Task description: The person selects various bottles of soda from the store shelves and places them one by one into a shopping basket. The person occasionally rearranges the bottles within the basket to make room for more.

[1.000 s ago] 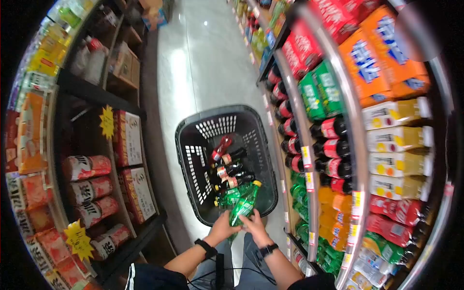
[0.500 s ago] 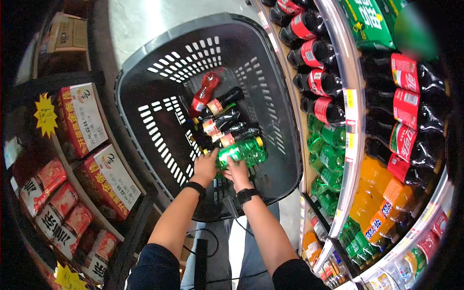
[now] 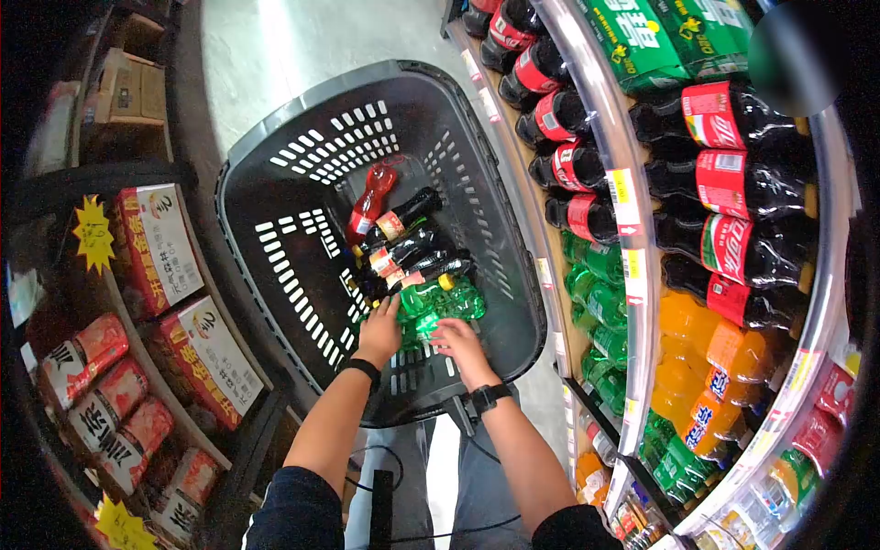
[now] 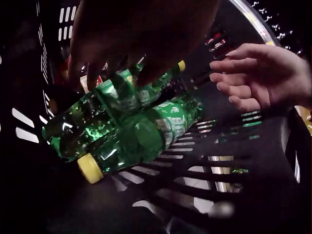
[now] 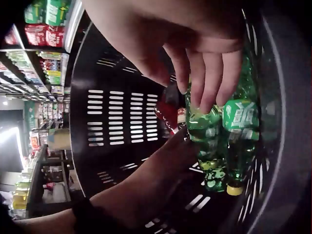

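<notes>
Two green soda bottles [image 4: 141,141] with yellow caps lie side by side, caps at opposite ends, in the black basket [image 3: 247,137]. My left hand [image 3: 378,335] is over their left part; in the left wrist view its loosely bent fingers hang at the upper bottle [image 4: 80,126]. My right hand [image 3: 461,351] hovers beside the bottles' near right side with relaxed, spread fingers and nothing in its grasp. Beyond the green bottles lie several dark bottles [image 3: 412,247] with light labels and one red bottle [image 3: 371,202].
On the right, shelves hold cola bottles [image 3: 724,179], orange soda bottles [image 3: 687,357] and more green bottles [image 3: 600,312], close to the basket's side. Boxes [image 3: 211,357] and wrapped cans [image 3: 87,362] fill the left shelf. Pale floor [image 3: 238,64] shows past the basket.
The top green bottle went from both hands' hold down into the basket beside the other. My right hand has come off it, moving right. The view has drawn closer to the basket.
</notes>
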`<state>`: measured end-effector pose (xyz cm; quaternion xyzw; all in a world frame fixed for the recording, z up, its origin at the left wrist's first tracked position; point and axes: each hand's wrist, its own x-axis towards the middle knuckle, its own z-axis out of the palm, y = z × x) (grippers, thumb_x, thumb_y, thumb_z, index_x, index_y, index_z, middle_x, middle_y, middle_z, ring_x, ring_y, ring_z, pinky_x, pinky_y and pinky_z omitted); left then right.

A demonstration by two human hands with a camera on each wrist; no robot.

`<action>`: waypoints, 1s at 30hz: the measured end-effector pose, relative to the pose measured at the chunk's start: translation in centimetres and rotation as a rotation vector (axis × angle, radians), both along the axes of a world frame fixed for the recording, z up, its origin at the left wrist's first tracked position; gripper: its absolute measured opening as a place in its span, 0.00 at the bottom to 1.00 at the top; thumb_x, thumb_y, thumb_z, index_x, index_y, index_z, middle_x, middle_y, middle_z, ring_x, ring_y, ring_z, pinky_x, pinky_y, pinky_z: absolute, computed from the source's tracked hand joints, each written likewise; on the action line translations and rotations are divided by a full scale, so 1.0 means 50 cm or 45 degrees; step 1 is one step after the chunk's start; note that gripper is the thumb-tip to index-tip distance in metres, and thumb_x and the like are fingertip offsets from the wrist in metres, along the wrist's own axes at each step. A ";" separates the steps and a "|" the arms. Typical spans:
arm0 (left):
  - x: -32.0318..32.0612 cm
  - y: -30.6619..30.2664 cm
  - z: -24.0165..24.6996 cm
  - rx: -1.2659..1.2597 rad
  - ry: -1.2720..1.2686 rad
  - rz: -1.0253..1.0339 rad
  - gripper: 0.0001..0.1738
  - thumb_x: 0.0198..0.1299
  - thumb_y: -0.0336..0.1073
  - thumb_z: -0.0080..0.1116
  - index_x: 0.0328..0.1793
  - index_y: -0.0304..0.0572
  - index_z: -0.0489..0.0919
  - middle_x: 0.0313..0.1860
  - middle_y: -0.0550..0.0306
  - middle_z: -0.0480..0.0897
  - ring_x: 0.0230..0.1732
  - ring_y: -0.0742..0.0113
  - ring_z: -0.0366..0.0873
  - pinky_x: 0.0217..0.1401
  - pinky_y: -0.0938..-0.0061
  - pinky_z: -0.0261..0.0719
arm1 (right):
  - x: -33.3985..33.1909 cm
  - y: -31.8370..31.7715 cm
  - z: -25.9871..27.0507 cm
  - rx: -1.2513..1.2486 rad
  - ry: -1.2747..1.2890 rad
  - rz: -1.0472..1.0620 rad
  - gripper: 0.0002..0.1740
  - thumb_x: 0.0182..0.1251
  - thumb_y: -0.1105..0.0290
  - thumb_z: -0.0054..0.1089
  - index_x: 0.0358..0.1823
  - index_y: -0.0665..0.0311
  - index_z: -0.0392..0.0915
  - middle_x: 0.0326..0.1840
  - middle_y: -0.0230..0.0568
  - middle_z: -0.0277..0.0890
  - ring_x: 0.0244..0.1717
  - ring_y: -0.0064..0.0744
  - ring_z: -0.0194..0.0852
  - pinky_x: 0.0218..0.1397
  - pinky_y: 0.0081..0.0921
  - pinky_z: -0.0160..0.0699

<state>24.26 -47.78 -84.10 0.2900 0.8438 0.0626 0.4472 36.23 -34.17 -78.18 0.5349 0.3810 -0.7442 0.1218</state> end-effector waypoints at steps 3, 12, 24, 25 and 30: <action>0.008 0.010 0.026 0.092 -0.058 0.052 0.40 0.55 0.33 0.56 0.76 0.53 0.55 0.72 0.48 0.63 0.64 0.47 0.69 0.59 0.51 0.72 | 0.028 0.027 0.043 0.052 0.051 0.006 0.16 0.69 0.64 0.50 0.53 0.65 0.70 0.46 0.42 0.78 0.46 0.30 0.78 0.49 0.24 0.73; 0.115 0.045 0.301 0.493 -0.286 0.483 0.31 0.58 0.34 0.53 0.68 0.35 0.62 0.58 0.33 0.73 0.57 0.40 0.73 0.59 0.58 0.71 | 0.181 0.073 0.410 0.784 0.344 0.363 0.12 0.70 0.69 0.51 0.50 0.67 0.73 0.46 0.39 0.79 0.47 0.31 0.77 0.52 0.27 0.74; 0.447 0.184 1.358 1.079 -0.194 -0.465 0.24 0.62 0.32 0.55 0.64 0.38 0.67 0.56 0.44 0.75 0.53 0.55 0.77 0.54 0.69 0.74 | 0.605 0.100 1.203 2.334 0.701 0.979 0.14 0.56 0.69 0.56 0.42 0.66 0.78 0.41 0.45 0.76 0.50 0.41 0.72 0.64 0.45 0.63; 0.474 0.184 1.399 1.132 -0.113 -0.491 0.23 0.62 0.33 0.55 0.64 0.39 0.68 0.55 0.44 0.77 0.52 0.57 0.78 0.53 0.72 0.75 | 0.638 0.107 1.226 2.393 0.699 0.846 0.13 0.55 0.70 0.58 0.42 0.64 0.78 0.44 0.42 0.76 0.51 0.40 0.72 0.63 0.43 0.65; 0.611 0.218 1.573 1.486 -0.195 -0.674 0.22 0.59 0.27 0.56 0.61 0.37 0.71 0.60 0.46 0.73 0.60 0.53 0.72 0.62 0.66 0.68 | 0.780 0.115 1.350 2.591 0.553 0.227 0.16 0.56 0.74 0.60 0.47 0.64 0.77 0.53 0.42 0.74 0.56 0.42 0.71 0.60 0.39 0.68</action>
